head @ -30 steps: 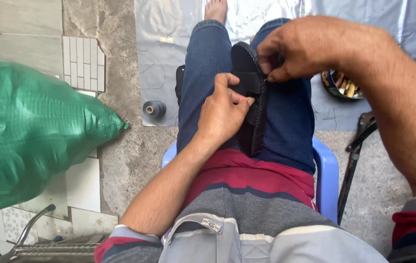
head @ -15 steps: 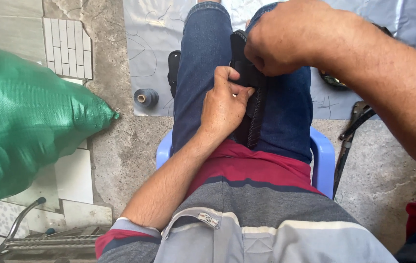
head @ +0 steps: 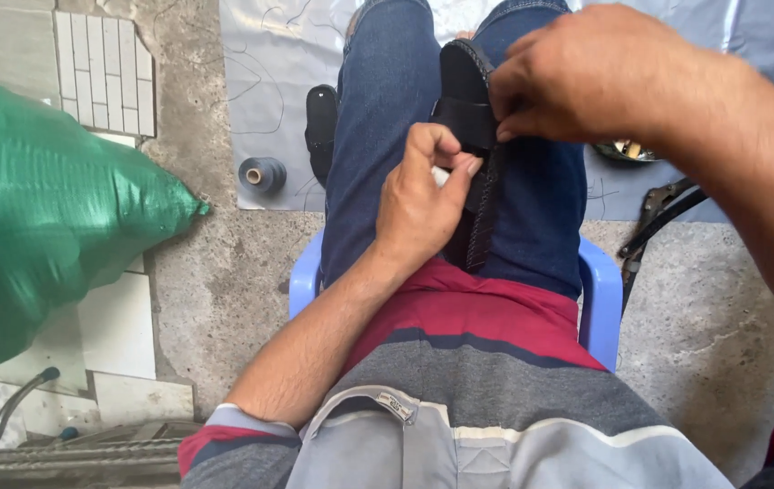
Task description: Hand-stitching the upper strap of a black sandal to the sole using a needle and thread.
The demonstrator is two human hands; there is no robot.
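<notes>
Rough grey concrete floor (head: 224, 272) fills the frame under daylight. A green sack (head: 33, 208) lies left. A blue plastic chair (head: 600, 299) stands at centre.

We have one view only, from the head, facing steeply down and close over our lap (head: 459, 181); the concrete floor (head: 224, 272) fills the edges of the picture.

Informal floor workshop: thread spool (head: 262, 174), pliers (head: 658, 213), green sack (head: 33, 217), loose tiles (head: 106, 72), concrete floor (head: 224, 272).

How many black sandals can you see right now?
2: one sandal clamped between the knees, held by the left hand and right hand; a second sandal on the floor sheet. Others may be hidden.
</notes>
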